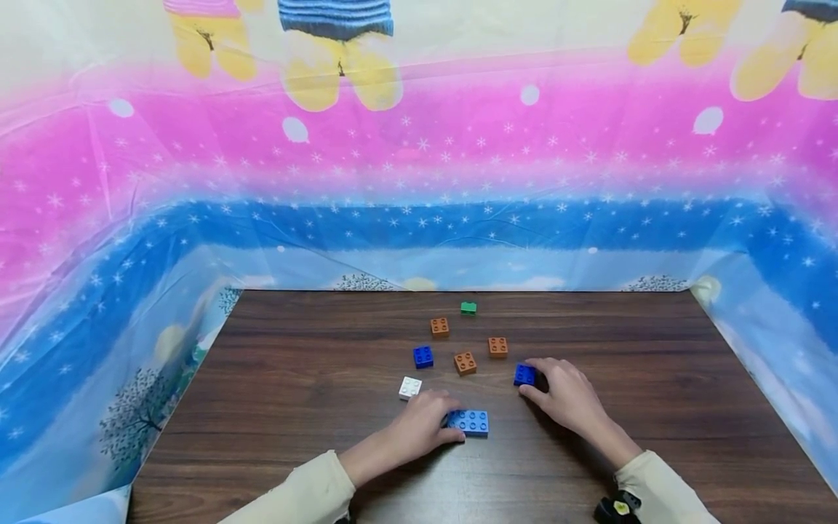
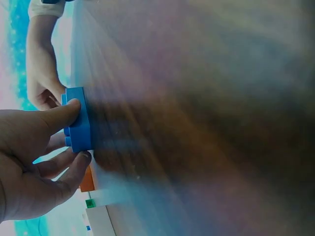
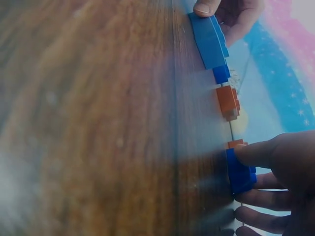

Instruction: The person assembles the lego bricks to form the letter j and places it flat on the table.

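My left hand (image 1: 427, 423) grips the left end of a light blue eight-stud toy brick (image 1: 473, 423) between thumb and fingers. The left wrist view shows the thumb on the near side of that brick (image 2: 78, 123) and fingertips at its far edge. Further right, my right hand (image 1: 568, 393) pinches a small dark blue brick (image 1: 524, 374) by its right side. In the right wrist view this dark blue brick (image 3: 239, 171) sits against the thumb, with the fingers spread behind it. A white brick (image 1: 410, 388) lies just beyond the left hand's knuckles.
Between and beyond the hands lie another dark blue brick (image 1: 423, 356) and three orange bricks (image 1: 465, 363). Farthest back is a green brick (image 1: 468, 308). They all rest on a dark wooden table (image 1: 294, 407), bordered by a printed cloth (image 1: 419, 225) at the back and sides.
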A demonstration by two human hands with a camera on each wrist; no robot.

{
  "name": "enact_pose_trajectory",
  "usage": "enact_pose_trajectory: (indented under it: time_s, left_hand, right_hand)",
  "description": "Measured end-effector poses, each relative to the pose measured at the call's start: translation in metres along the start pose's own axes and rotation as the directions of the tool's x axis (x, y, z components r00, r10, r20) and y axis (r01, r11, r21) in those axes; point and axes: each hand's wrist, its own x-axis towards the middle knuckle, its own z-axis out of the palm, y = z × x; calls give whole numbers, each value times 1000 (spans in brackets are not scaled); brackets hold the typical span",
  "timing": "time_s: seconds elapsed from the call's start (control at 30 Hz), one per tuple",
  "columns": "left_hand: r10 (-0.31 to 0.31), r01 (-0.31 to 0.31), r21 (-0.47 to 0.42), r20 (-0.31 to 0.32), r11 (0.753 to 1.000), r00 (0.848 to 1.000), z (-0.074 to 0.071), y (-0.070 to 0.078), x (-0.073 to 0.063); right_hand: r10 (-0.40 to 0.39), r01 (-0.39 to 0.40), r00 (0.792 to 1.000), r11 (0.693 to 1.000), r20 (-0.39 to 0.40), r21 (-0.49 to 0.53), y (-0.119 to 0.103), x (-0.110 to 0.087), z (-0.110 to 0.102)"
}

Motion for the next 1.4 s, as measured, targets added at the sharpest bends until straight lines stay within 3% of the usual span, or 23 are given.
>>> enact_pose_trajectory:
  time_s: [0.4, 0.8, 1.03, 1.4]
  left_hand:
    - [-4, 4, -16, 18, 1000, 1000, -3, -7, 12]
    - [20, -20, -12, -23, 1000, 1000, -2, -19, 21]
    - [-12, 12, -17, 9, 1000, 1000, -5, -21, 24]
    - [-39, 40, -33, 51, 999, 998, -9, -21, 29]
  right_hand:
    - [2, -2, 1000, 1000, 19, -15, -4, 3, -1]
    - [-1, 0, 999, 1000, 32, 20, -4, 4, -3]
    - [3, -5, 1000, 998, 28, 64, -10, 6, -9]
    - [-25, 12, 996, 989, 84, 149, -36, 9, -16]
